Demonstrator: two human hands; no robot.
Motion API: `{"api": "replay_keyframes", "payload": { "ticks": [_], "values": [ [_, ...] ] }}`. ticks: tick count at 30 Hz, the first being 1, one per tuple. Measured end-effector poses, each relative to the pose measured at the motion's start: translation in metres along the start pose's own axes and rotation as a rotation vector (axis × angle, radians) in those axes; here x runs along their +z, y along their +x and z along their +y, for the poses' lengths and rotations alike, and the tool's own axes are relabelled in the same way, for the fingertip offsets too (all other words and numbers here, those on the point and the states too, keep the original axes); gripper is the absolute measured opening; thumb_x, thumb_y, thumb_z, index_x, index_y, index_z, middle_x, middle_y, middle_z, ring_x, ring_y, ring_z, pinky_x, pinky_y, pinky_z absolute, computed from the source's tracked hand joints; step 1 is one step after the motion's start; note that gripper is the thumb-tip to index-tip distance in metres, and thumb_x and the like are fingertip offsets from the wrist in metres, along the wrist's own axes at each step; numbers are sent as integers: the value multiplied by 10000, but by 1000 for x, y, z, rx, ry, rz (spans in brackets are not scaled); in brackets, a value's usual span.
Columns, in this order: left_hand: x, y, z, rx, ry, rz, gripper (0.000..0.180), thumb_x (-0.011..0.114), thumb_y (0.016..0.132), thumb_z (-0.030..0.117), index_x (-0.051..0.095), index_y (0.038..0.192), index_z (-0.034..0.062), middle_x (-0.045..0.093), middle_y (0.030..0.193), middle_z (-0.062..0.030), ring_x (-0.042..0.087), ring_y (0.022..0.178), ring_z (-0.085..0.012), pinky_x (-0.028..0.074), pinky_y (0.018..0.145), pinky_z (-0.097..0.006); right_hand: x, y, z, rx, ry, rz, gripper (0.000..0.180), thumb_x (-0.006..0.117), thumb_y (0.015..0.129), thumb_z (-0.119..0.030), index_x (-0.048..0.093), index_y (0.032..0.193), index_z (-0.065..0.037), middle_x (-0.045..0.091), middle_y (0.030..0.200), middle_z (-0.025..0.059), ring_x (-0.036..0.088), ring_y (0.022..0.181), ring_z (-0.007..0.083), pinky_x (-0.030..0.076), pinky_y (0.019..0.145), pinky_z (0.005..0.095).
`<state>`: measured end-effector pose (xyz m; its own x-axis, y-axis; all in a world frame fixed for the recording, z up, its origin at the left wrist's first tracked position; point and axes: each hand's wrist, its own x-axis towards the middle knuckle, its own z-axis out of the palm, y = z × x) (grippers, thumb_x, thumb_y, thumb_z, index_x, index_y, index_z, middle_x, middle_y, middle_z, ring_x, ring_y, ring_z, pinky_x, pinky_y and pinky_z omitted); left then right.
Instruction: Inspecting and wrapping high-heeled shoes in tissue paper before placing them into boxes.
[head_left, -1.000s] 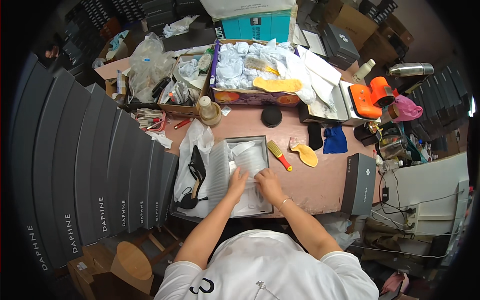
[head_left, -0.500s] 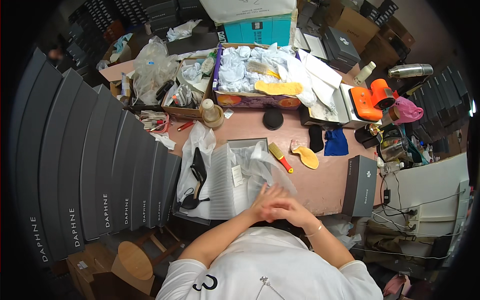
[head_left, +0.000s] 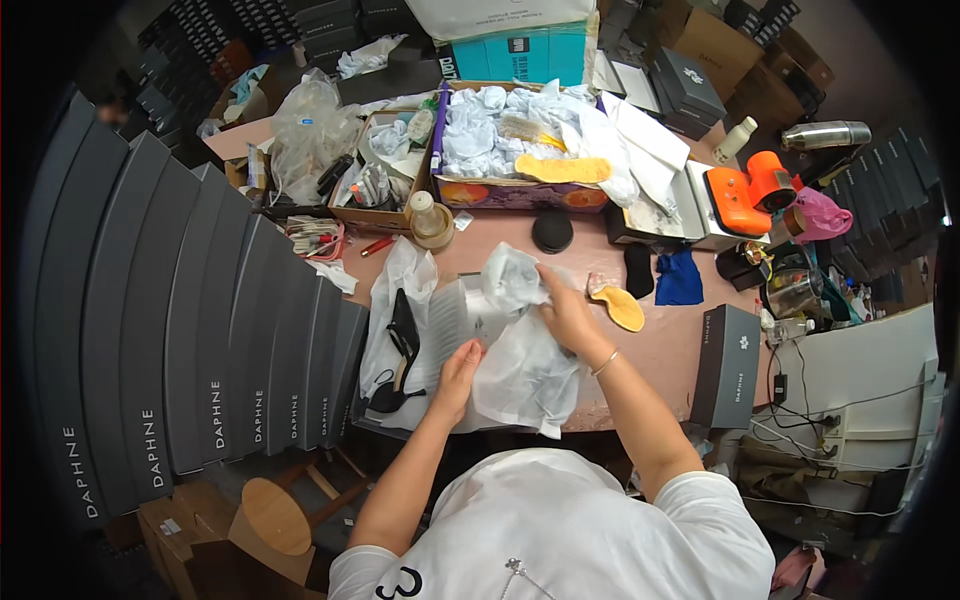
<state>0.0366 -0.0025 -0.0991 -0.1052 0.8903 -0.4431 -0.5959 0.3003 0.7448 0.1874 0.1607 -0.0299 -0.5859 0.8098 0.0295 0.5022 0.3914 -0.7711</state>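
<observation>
My right hand [head_left: 568,312] is closed on white tissue paper [head_left: 525,385], lifting a crumpled part above the right side of the open grey shoebox. My left hand [head_left: 460,380] has its fingers closed at the paper's left edge. A dark shape shows faintly through the tissue; its kind is hidden. On the box's left side a black high-heeled shoe [head_left: 404,330] lies on its side upon more white tissue [head_left: 400,270]. Between shoe and hands is a sheet of ribbed translucent packing [head_left: 440,325].
Right of the hands lie a yellow pad [head_left: 622,308], a black cloth [head_left: 638,270] and a blue cloth [head_left: 680,280]. A closed grey shoebox [head_left: 725,368] stands at the right edge. Tall stacked boxes [head_left: 170,320] wall the left. Behind are a tissue-filled carton [head_left: 520,193] and a glue bottle [head_left: 428,220].
My hands were together over the box's right side; they have parted and hold the tissue, now raised and bunched. The red-and-yellow brush beside the box is now hidden.
</observation>
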Motion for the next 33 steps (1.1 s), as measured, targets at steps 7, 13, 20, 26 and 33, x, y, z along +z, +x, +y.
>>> {"api": "replay_keyframes", "payload": {
  "ticks": [7,13,20,26,33],
  "values": [
    [45,30,0,447,1312,-54,476,505,944,383,470,1279,47,573,1214,-101,567,1099,-236,464,933,-388,-6,-29,-29,80,195,109,248,563,821,-6,580,1068,2,629,848,183,620,774,301,490,729,340],
    [32,42,24,-144,-508,66,337,566,902,255,555,1175,59,636,1110,-97,635,999,-254,511,892,-410,-61,-96,-110,-177,191,-203,318,615,828,-2,559,1139,35,623,1032,144,617,955,258,498,806,311],
    [10,17,14,-152,-314,85,417,626,862,281,555,1186,30,639,1096,-85,638,945,-207,511,822,-353,2,-110,-58,2,623,-263,691,707,774,-187,383,1354,5,432,1332,233,428,1231,384,335,1042,396],
    [58,-18,63,194,-678,23,626,556,882,523,460,1311,77,494,1322,-77,461,1223,-233,365,1023,-373,18,-107,-57,-48,289,-165,741,684,696,-146,355,1342,9,477,1231,292,458,1178,419,379,993,398],
    [17,39,111,373,-453,275,337,534,947,239,525,1182,-2,576,1182,-133,562,1082,-241,439,957,-391,-4,-128,-52,105,408,-143,665,707,682,-110,409,1271,-27,526,1153,215,528,1047,369,459,866,393]
  ]
}}
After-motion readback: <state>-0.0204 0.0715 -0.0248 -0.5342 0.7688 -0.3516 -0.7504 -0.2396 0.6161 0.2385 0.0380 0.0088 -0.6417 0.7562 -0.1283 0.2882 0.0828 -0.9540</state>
